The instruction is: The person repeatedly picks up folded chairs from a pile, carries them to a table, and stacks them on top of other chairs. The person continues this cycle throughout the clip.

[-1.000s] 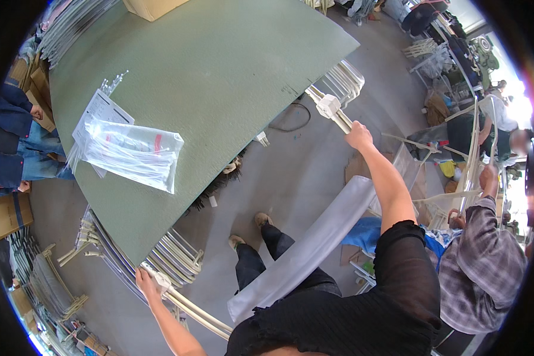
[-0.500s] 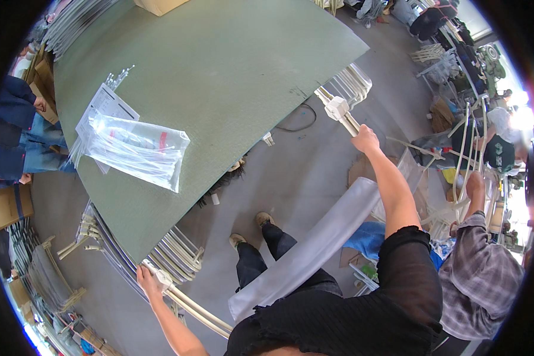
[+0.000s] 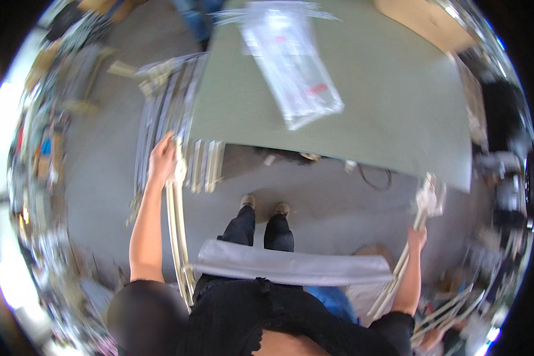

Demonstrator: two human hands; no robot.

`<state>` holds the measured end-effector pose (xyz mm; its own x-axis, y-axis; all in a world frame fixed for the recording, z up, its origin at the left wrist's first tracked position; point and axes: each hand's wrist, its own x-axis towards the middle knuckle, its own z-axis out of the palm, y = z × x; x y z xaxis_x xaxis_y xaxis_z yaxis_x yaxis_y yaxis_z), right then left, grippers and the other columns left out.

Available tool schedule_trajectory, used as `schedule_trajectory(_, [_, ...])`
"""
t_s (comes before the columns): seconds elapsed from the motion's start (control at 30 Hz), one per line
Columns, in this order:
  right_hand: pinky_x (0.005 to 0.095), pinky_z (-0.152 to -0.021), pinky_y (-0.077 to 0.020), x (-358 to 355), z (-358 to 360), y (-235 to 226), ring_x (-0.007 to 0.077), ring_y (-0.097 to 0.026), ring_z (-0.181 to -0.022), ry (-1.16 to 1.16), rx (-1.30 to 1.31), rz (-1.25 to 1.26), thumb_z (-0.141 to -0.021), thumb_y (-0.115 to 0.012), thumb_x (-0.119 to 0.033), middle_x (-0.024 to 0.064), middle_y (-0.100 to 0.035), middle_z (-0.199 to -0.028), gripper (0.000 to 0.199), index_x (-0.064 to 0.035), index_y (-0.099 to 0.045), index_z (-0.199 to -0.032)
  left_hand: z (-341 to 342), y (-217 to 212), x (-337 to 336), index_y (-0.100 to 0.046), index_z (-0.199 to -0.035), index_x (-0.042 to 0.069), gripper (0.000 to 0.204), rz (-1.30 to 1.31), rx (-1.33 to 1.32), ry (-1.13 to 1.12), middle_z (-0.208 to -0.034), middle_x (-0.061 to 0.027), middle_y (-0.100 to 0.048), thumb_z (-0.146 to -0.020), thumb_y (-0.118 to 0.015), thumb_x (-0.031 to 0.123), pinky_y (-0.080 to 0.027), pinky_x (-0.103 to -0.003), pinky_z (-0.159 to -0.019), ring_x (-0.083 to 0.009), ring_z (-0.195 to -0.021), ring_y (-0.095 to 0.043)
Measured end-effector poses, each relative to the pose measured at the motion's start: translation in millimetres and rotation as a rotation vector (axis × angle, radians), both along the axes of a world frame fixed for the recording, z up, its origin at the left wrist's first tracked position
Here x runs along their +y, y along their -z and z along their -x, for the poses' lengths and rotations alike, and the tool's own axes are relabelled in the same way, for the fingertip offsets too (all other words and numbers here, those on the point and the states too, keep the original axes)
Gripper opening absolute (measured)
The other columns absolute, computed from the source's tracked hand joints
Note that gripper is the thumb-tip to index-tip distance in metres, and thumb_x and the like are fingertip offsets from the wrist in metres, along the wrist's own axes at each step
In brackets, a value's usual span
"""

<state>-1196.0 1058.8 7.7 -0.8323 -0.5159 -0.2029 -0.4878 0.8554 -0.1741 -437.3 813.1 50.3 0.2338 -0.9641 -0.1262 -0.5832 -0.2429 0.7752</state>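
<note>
At the left, my left hand [image 3: 162, 159] closes on the upper part of a frame of paired cream tubes [image 3: 176, 228], beside its pale joint piece [image 3: 180, 171]. On the other side, my right hand [image 3: 417, 238] grips the matching pair of cream tubes [image 3: 399, 274], just below a whitish joint [image 3: 426, 199]. Across my waist, between the two tube pairs, stretches a grey, film-like panel [image 3: 293, 265]. Motion blur hides the finer detail of the joints.
A large green-topped table [image 3: 374, 113] lies ahead. On it are a clear plastic bag [image 3: 291, 65] with red marks and a cardboard box [image 3: 424, 24]. More tube frames [image 3: 160, 113] lean at its left side. Another person's hand [image 3: 433, 339] shows at lower right.
My view has swung, so the table now lies straight ahead and the bag appears farther right. Both hands keep hold of the tube frame, which now sits more squarely before me.
</note>
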Motion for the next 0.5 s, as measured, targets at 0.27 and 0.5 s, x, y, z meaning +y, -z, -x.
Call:
schedule_trajectory(0.27, [0.0451,-0.071,-0.0445,-87.3,-111.2,-72.6,0.0382,-0.059,-0.071,-0.222,-0.103,0.215,-0.059,-0.058,-0.021,0.0211,-0.059,-0.073,0.033,0.0035,-0.053,-0.081,-30.7,-96.2,146.3,-0.059,-0.104,0.006,0.029,0.455,-0.730,-0.034,-0.109,-0.0132,-0.056,-0.075,-0.059,0.010,-0.039,-0.043,-0.089,-0.0332,-0.101,-0.051])
schedule_trajectory(0.5, [0.0441,-0.076,-0.0456,-166.4,-267.7,-96.6,0.0406,-0.059,-0.082,-0.647,0.059,0.239,-0.058,-0.062,-0.023,0.0249,-0.060,-0.085,0.040,0.0037,-0.055,-0.087,-13.2,66.3,405.5,-0.060,-0.100,0.008,0.054,-0.664,0.020,0.694,-0.099,-0.0187,-0.059,-0.082,-0.047,0.057,-0.042,-0.041,-0.088,-0.0331,-0.099,-0.054])
